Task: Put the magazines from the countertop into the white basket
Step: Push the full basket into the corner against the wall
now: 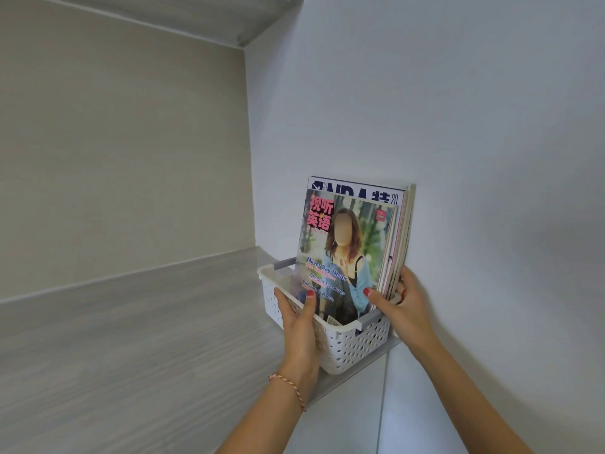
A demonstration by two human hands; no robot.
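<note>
Two hands: I see both on the load, one at each side of the white basket (343, 342).
Magazines (350, 244): several stand upright in the basket, leaning toward the white wall (458, 126), covers facing me.
Left hand (299, 317): I see it grip the basket's near long rim, thumb hooked over the rim against the front cover.
Right hand (401, 304): it clasps the stack's lower right edge, thumb on the front cover, fingers curled behind the spines.
Basket: I see it sitting at the right end of the grey countertop (131, 339), beside the wall.
Wrist: I note a braided bracelet (289, 388) on the left one.
</note>
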